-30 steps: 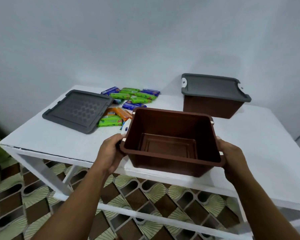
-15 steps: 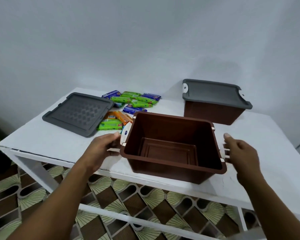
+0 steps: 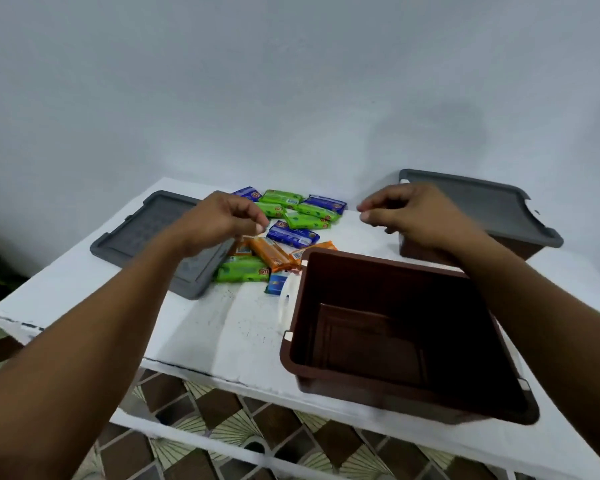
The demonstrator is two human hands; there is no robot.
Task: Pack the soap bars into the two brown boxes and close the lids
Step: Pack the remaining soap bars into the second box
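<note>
An open brown box (image 3: 395, 268) stands empty at the table's front edge, right of centre. Its grey lid (image 3: 146, 233) lies flat at the left. Between them and behind lies a pile of soap bars (image 3: 293, 211) in green, blue and orange wrappers. A second brown box (image 3: 520, 249) with a grey lid on top stands at the back right. My left hand (image 3: 219, 220) hovers over the near soap bars with loosely curled fingers and holds nothing. My right hand (image 3: 409, 213) hangs above the table right of the pile, fingers curled, empty.
The white table (image 3: 222, 327) stands against a plain grey wall. Its front edge runs just under the open box. Below it is a patterned tile floor (image 3: 222, 427). A white handle clip (image 3: 286, 299) sticks out from the open box's left side.
Both hands have let go of the open box, which now rests on the table, and have moved forward over the soap bars. The camera has tilted closer to the table.
</note>
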